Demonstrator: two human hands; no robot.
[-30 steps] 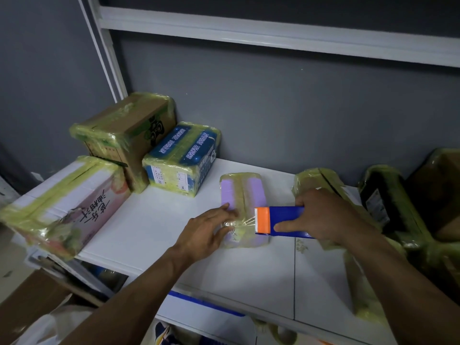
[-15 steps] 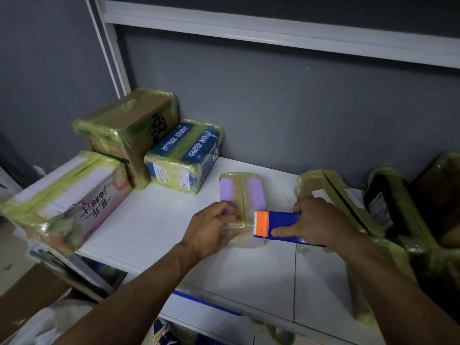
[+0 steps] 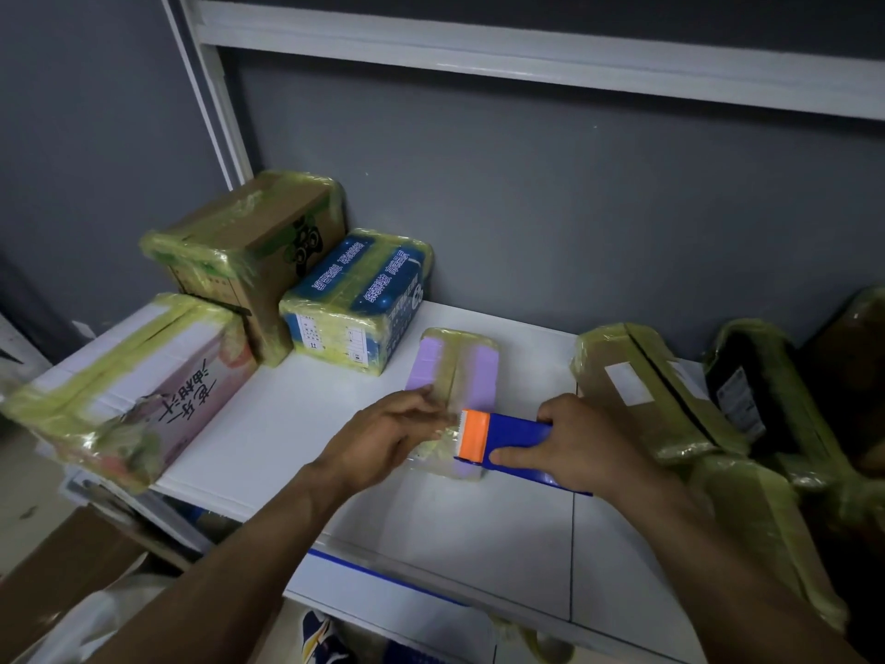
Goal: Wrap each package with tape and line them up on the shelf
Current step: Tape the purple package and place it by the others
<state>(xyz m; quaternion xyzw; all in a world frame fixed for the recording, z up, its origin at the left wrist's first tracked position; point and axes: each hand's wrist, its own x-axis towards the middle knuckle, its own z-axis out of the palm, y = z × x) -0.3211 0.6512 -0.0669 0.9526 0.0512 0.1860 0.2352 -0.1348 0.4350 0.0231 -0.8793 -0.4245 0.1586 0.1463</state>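
A small purple package (image 3: 474, 371) with yellowish tape along its middle lies on the white shelf (image 3: 306, 424). My left hand (image 3: 383, 438) rests on the package's near left part, fingers stretched over the tape. My right hand (image 3: 579, 448) grips a blue tape dispenser (image 3: 507, 440) with an orange cutter head, which sits against the package's near end. The near end of the package is partly hidden by both hands.
Taped boxes stand at the left: a white and pink box (image 3: 129, 390), a brown carton (image 3: 249, 256) and a blue package (image 3: 359, 299). More taped parcels (image 3: 641, 385) crowd the right side. A grey wall backs the shelf; an upper shelf rail (image 3: 527, 55) runs overhead.
My right hand has brought the dispenser closer over the package's near end. My left hand has slid a little further onto the package. The view has shifted slightly.
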